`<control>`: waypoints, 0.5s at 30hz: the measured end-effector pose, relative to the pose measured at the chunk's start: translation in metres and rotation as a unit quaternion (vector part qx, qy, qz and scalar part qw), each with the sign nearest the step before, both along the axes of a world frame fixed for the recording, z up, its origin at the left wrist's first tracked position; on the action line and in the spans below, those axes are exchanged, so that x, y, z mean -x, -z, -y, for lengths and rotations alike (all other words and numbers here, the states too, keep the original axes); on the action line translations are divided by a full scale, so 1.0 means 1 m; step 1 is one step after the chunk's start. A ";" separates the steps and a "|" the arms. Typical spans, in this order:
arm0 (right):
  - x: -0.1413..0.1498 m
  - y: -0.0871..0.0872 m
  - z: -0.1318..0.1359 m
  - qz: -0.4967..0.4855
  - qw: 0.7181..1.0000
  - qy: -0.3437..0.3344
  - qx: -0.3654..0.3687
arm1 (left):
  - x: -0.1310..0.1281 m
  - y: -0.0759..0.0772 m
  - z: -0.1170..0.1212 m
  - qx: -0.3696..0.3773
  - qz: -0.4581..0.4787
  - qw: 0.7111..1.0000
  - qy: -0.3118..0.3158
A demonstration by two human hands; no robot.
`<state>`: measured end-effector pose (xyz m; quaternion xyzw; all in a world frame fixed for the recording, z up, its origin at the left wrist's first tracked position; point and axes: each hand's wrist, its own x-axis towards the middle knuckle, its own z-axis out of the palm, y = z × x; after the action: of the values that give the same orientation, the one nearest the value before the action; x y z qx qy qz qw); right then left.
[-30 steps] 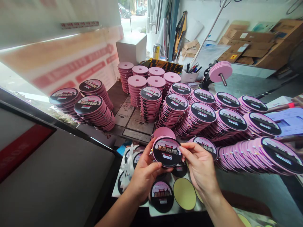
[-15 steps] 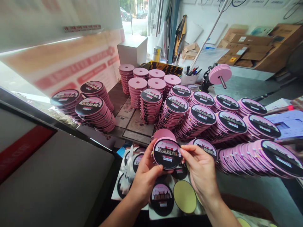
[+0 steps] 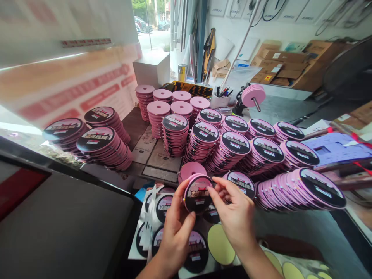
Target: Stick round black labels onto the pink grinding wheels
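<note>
A pink round spool [image 3: 197,193] with a black printed label on its face is held up between both hands, low in the middle of the view. My left hand [image 3: 176,228] grips its left edge with thumb and fingers. My right hand [image 3: 234,215] pinches the spool's right upper edge with its fingertips. Beneath the hands lie label sheets [image 3: 162,211] with black round stickers and yellowish empty circles [image 3: 221,244]. A plain pink spool [image 3: 192,169] lies just behind the held one.
Several leaning stacks of labelled pink spools [image 3: 229,149] fill the table ahead and to the right [image 3: 302,186], with more at the left [image 3: 99,143]. Unlabelled pink stacks [image 3: 158,114] stand further back. A pen cup [image 3: 221,99], a spool on a spindle [image 3: 252,96] and cardboard boxes [image 3: 279,64] are behind.
The held spool has come lower and turned its face slightly away to the left. My right fingers have moved onto its upper right edge. The view has shifted right and down.
</note>
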<state>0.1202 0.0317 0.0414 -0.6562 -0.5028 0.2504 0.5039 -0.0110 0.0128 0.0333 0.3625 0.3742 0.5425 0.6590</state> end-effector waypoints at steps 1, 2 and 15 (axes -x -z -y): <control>-0.001 0.000 0.002 0.023 1.000 0.001 0.007 | -0.002 0.000 0.000 0.003 -0.004 1.000 -0.007; -0.003 0.000 0.005 0.020 1.000 0.001 0.017 | -0.005 0.001 0.000 0.011 -0.006 1.000 -0.015; -0.097 0.007 -0.009 -0.287 0.945 0.153 0.035 | -0.014 0.060 -0.009 -0.139 -0.373 0.902 0.164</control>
<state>0.2173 0.0409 0.0344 -0.6425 -0.2210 0.3654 0.6363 0.0026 0.0220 -0.0264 0.6825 0.4492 0.2983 0.4934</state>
